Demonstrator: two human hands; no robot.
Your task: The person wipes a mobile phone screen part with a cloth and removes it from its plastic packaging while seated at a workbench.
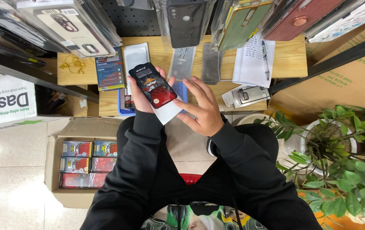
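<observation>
Biggest thing in view is the pale wooden slatted worktop [284, 59] running across the top, with the open brown cardboard box [54, 170] of small red and blue packets down on the tiled floor at my 8 o'clock and a leafy green potted plant [340, 170] at my 4 o'clock. Clear plastic sleeves of phone cases [76, 30] hang over the worktop from 12 o'clock.

A blue plastic basket [125, 111] sits at the worktop's near edge, mostly hidden behind my hands.

My left hand [142, 91] is clamped on a flat black glossy packet with a red cartoon figure on it [153, 86], fingers curled round its left edge, thumb side hidden. It's held up over the basket, tilted, lower end pointing to about 5 o'clock. There's a white card or sleeve [171, 114] sticking out under it. My right hand [203, 108] is spread, fingers apart, fingertips resting on that white bit and the packet's lower corner, not gripping anything as far as I can tell.

What could go wrong, I reckon: the packet looks slick and thin, and it's only pinched along one side, so it could slide out and drop into the basket or down to the box. The white sleeve could slip free too.
</observation>
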